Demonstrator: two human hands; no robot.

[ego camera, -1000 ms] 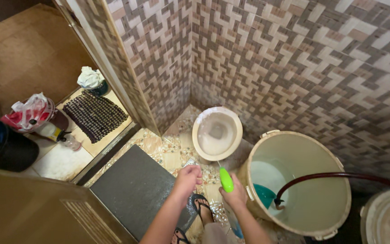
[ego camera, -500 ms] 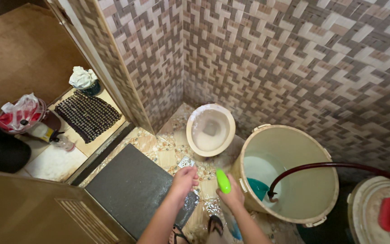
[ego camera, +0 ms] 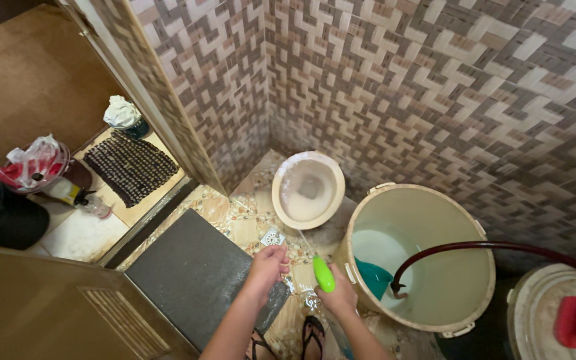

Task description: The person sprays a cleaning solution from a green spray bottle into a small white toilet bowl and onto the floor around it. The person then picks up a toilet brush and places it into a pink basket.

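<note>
Green sprayer [ego camera: 323, 274] pokes above right hand's [ego camera: 339, 295] fingers.

The single head camera looks steeply down from standing height at the toilet bowl [ego camera: 308, 190] and bucket [ego camera: 421, 320], with both hands near the bottom edge.

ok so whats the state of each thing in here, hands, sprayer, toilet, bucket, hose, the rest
right hand: gripping the green sprayer
green sprayer: held, a thin stream running toward the toilet bowl
left hand: empty, fingers curled
toilet bowl: uncovered, wet inside
large bucket: uncovered, partly filled with water
dark hose: draped over the rim, end inside the bucket
teal dipper: inside the bucket
white lid: on its container
</note>
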